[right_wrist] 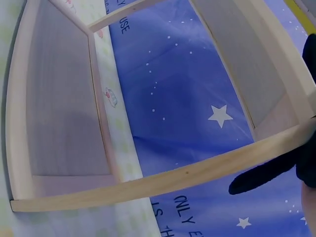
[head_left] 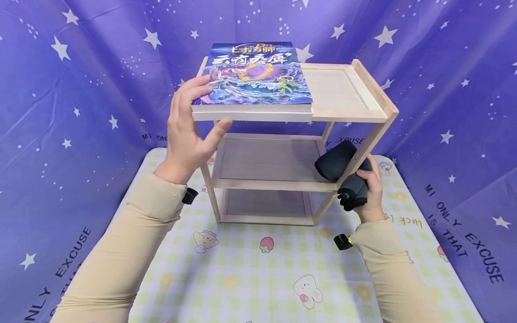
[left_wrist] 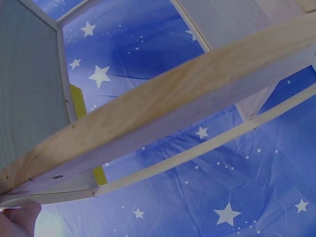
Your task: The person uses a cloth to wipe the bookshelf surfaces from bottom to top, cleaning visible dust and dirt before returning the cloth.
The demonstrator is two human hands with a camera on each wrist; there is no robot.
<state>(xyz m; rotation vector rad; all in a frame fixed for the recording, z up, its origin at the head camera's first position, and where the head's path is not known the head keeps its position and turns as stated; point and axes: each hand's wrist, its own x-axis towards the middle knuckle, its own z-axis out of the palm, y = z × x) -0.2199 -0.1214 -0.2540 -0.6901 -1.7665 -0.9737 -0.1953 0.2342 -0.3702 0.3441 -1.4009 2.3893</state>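
Observation:
A colourful paperback book [head_left: 252, 83] lies flat on the left part of a pale wooden three-tier shelf [head_left: 345, 87]. My left hand [head_left: 187, 128] rests at the book's left edge. Its fingers lie over the cover and its thumb points along the front, below the book. The left wrist view catches only a bit of that hand [left_wrist: 22, 219] by a shelf corner. Beside the shelf's right front leg, my right hand [head_left: 373, 186] grips a dark grey soft fabric item [head_left: 353, 188] with black edging. Part of it passes behind the leg, and its kind is unclear.
The shelf stands on a checked tablecloth [head_left: 250, 273] printed with cartoon figures. Purple star-patterned curtains [head_left: 101, 67] surround the table at the back and sides. The middle tier [head_left: 268, 159] and bottom tier [head_left: 266, 204] sit under the book.

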